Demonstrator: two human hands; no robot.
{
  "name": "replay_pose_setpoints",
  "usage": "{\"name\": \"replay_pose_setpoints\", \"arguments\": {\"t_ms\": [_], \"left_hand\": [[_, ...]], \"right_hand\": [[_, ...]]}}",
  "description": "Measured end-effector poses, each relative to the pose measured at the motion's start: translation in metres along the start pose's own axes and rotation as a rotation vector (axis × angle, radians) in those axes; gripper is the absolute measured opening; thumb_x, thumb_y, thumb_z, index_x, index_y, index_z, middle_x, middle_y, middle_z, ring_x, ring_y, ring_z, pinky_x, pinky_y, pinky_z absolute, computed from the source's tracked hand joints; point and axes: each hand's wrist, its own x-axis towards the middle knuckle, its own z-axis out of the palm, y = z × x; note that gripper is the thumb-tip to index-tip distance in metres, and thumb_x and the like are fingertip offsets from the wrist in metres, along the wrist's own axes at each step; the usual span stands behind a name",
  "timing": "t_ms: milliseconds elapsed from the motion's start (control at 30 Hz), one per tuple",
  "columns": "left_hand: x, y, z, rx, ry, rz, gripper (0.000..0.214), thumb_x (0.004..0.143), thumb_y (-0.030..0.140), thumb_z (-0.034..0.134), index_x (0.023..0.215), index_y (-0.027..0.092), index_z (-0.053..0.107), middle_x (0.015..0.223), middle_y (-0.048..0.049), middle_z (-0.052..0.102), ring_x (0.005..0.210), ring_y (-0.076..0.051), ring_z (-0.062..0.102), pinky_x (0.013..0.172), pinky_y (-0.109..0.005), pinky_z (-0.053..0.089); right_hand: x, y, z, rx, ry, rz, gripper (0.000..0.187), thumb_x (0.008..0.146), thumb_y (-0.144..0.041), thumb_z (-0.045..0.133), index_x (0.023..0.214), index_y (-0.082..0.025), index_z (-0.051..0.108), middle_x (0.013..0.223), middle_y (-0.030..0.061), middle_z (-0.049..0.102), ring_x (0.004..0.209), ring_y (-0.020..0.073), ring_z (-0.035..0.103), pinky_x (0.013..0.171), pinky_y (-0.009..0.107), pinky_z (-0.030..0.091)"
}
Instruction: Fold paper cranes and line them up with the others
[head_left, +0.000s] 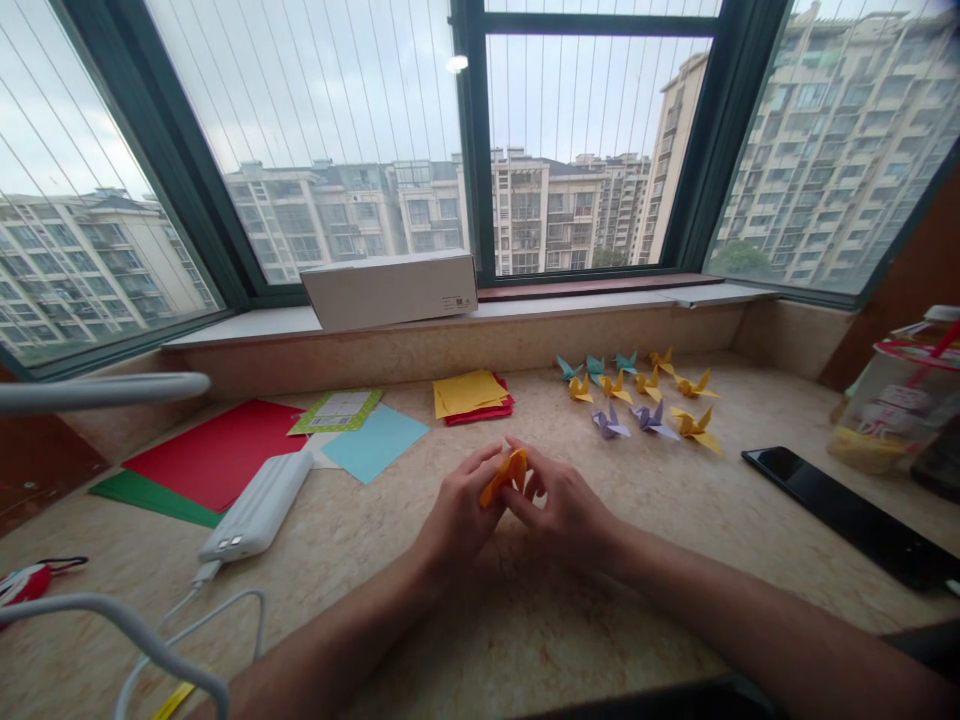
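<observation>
Between my two hands is a small folded piece of orange paper (504, 478), held up a little over the stone counter. My left hand (466, 505) grips it from the left, fingers closed around its edge. From the other side my right hand (561, 500) pinches it with thumb and fingers. Part of the paper is hidden by the fingers, so its full shape does not show. Beyond my right hand stand several folded paper cranes: yellow cranes (613, 387), teal cranes (595, 368) and purple cranes (609, 421).
Behind my hands lies a stack of yellow and red paper squares (469, 396). To the left are red sheets (225, 450), a light blue sheet (382, 442) and a white power bank (259, 508) with a cable. A black phone (847, 515) and a plastic cup (892, 405) are at right.
</observation>
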Motion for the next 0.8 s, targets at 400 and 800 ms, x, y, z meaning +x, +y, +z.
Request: {"name": "replay_pose_setpoints", "arguments": {"t_ms": [400, 800], "left_hand": [[0.0008, 0.0037, -0.0078, 0.048, 0.084, -0.058, 0.028, 0.09, 0.028, 0.058, 0.115, 0.021, 0.066, 0.123, -0.011, 0.066, 0.112, -0.027, 0.062, 0.098, -0.04, 0.048], [0.0031, 0.001, -0.0053, -0.285, 0.114, -0.272, 0.045, 0.082, 0.021, 0.062, 0.127, 0.016, 0.057, 0.116, -0.0124, 0.07, 0.1, -0.026, 0.069, 0.08, -0.033, 0.057]], "right_hand": [[0.0033, 0.0049, -0.0021, -0.005, 0.101, 0.032, 0.049, 0.083, -0.017, 0.055, 0.132, -0.021, 0.052, 0.091, 0.0051, 0.074, 0.066, 0.018, 0.063, 0.066, 0.031, 0.05], [0.003, 0.0075, -0.0078, 0.064, 0.171, -0.255, 0.02, 0.092, -0.017, 0.052, 0.107, -0.023, 0.064, 0.095, 0.0044, 0.071, 0.079, 0.0176, 0.067, 0.071, 0.029, 0.052]]}}
